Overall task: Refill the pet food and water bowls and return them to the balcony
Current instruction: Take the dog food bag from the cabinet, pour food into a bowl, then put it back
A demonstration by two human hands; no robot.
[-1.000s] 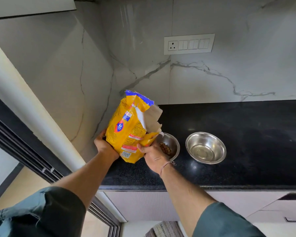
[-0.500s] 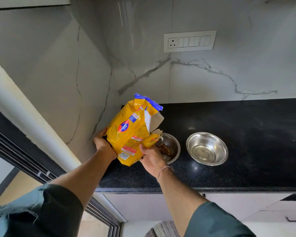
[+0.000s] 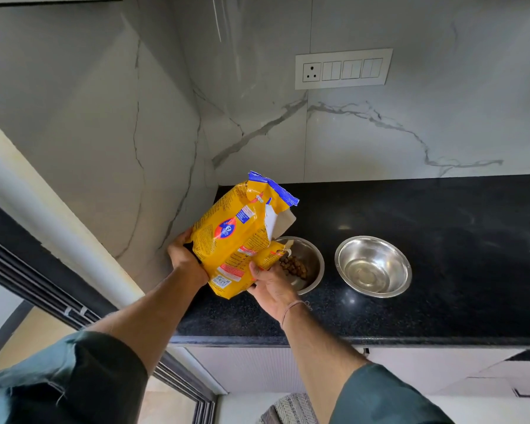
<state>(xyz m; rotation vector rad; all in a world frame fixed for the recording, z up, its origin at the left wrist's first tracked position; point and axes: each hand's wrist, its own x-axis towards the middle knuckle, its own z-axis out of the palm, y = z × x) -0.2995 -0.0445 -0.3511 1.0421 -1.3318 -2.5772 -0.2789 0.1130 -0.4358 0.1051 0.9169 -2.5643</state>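
Above the counter, left hand and right hand grip a tilted yellow bag covering the left rim of the kibble bowl; a second bowl stands just beside.

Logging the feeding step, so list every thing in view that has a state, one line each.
Food bag, open, tilted, its opening over the left bowl.
Left bowl, upright on the counter, some kibble inside.
Right bowl, upright on the counter, no kibble; water cannot be told.
Left hand, grips the bag's left side.
Right hand, holds the bag near its opening.
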